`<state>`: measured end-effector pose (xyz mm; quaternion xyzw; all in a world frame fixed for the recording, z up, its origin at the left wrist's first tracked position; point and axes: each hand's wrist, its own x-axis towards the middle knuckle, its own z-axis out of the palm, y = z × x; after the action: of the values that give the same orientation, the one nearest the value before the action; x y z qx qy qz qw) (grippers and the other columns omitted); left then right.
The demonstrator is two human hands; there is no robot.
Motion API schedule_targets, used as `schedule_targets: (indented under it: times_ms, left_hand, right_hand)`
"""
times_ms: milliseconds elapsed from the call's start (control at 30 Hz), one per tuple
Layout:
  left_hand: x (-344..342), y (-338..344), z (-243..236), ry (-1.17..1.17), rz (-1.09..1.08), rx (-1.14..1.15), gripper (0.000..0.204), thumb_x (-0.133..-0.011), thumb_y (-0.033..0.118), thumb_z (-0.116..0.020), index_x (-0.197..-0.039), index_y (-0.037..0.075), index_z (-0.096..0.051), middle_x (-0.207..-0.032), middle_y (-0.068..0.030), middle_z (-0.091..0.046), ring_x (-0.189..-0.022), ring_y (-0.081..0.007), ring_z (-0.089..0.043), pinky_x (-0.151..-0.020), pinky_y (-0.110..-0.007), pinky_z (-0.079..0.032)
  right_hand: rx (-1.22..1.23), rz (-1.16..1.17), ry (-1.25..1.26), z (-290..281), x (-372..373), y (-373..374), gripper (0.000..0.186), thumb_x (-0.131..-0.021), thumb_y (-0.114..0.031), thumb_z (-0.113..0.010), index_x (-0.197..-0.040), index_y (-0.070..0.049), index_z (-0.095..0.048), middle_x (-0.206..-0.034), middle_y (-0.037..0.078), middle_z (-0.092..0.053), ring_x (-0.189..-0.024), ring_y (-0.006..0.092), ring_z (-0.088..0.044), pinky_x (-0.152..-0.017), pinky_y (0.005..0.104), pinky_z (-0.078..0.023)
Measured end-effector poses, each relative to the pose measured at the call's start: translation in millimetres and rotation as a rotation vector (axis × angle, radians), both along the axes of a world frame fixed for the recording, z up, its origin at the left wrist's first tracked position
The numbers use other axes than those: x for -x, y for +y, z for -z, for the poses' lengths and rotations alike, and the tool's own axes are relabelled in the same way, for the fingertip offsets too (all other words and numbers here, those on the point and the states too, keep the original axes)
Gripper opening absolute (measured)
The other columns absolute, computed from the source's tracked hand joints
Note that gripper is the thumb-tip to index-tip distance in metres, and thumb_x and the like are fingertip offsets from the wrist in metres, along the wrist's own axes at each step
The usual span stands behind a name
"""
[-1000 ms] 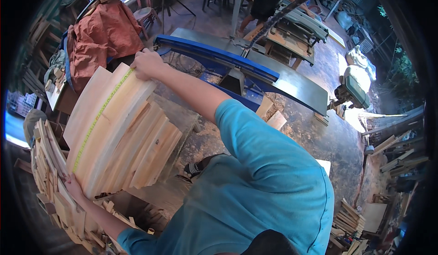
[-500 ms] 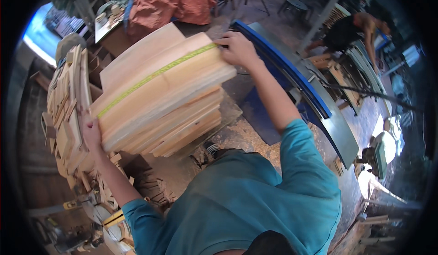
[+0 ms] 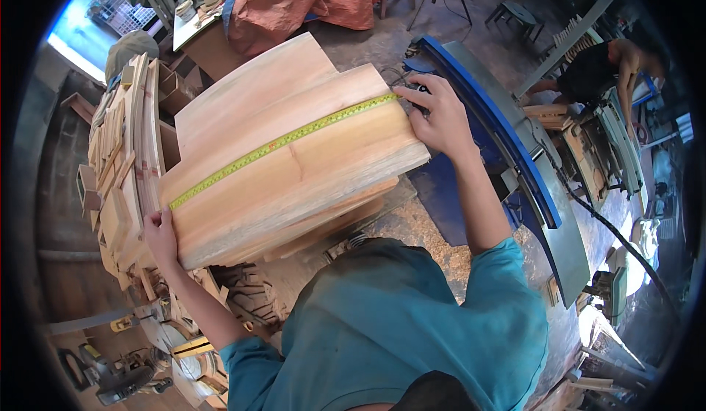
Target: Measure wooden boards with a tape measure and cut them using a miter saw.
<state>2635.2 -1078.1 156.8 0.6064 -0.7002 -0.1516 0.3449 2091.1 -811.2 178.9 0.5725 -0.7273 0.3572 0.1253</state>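
A yellow tape measure (image 3: pixel 272 146) is stretched across the top of a wide pale board (image 3: pixel 316 175), from its left edge to its right edge. At the left edge, my left hand (image 3: pixel 160 238) pinches the tape's end. My right hand (image 3: pixel 441 120) is at the far right corner, fingers closed round the tape's dark case, which shows only in part behind them. Another pale board (image 3: pixel 250 80) lies along the far side of the measured one. More boards (image 3: pixel 346 223) are stacked underneath, mostly covered by the top one.
Wood offcuts (image 3: pixel 118 183) are heaped on the left. To the right stands a machine table with a blue rail (image 3: pixel 493 124). Beyond it a person (image 3: pixel 588 72) bends over a workbench. An orange tarp (image 3: pixel 294 6) hangs at the back. Sawdust (image 3: pixel 419 234) covers floor near my feet.
My view has shifted, so the board top looks larger and less of the stack's side shows. The tape still spans the board, and its dark case has come into sight in my right hand.
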Motion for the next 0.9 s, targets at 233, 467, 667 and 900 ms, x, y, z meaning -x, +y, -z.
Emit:
schedule_targets:
  times_ms: [233,467,667,900]
  left_hand:
    - [-5.4,-3.9,7.0,0.076,0.050,-0.039,0.035,-0.094,0.031,-0.069,-0.094,-0.002,-0.057,-0.085,-0.0073,-0.061,-0.079,-0.0137,-0.052,-0.072,-0.030,-0.046]
    - [2.6,1.6,-2.6,0.100,0.009,-0.126,0.035,-0.095,0.031,-0.069,-0.096,-0.001,-0.056,-0.083,-0.0061,-0.060,-0.078,-0.0116,-0.052,-0.072,-0.028,-0.045]
    - [-3.6,-1.3,2.9,0.141,0.019,-0.151,0.034,-0.096,0.031,-0.068,-0.099,-0.001,-0.056,-0.087,-0.0057,-0.060,-0.079,-0.0124,-0.053,-0.074,-0.028,-0.046]
    - [-0.9,-1.0,4.2,0.142,0.039,-0.174,0.032,-0.097,0.030,-0.066,-0.099,0.001,-0.053,-0.087,-0.0053,-0.059,-0.080,-0.0117,-0.052,-0.074,-0.028,-0.045]
  right_hand:
    - [0.055,0.031,0.013,1.5,-5.3,-2.2,0.037,-0.075,-0.002,-0.060,-0.107,-0.013,-0.077,-0.117,0.013,-0.065,-0.113,0.0326,-0.059,-0.095,0.0412,-0.050]
    - [0.042,0.029,-0.013,0.8,-5.4,-2.8,0.037,-0.076,-0.001,-0.061,-0.108,-0.012,-0.076,-0.118,0.013,-0.064,-0.114,0.0331,-0.057,-0.096,0.0413,-0.049]
    - [0.032,0.033,-0.037,5.4,-5.7,-5.2,0.040,-0.075,0.000,-0.060,-0.110,-0.011,-0.075,-0.120,0.013,-0.063,-0.117,0.0337,-0.055,-0.098,0.0417,-0.048]
    - [0.039,0.024,-0.019,7.5,-4.4,-6.6,0.042,-0.073,0.001,-0.059,-0.111,-0.011,-0.074,-0.120,0.013,-0.062,-0.118,0.0342,-0.055,-0.099,0.0425,-0.047]
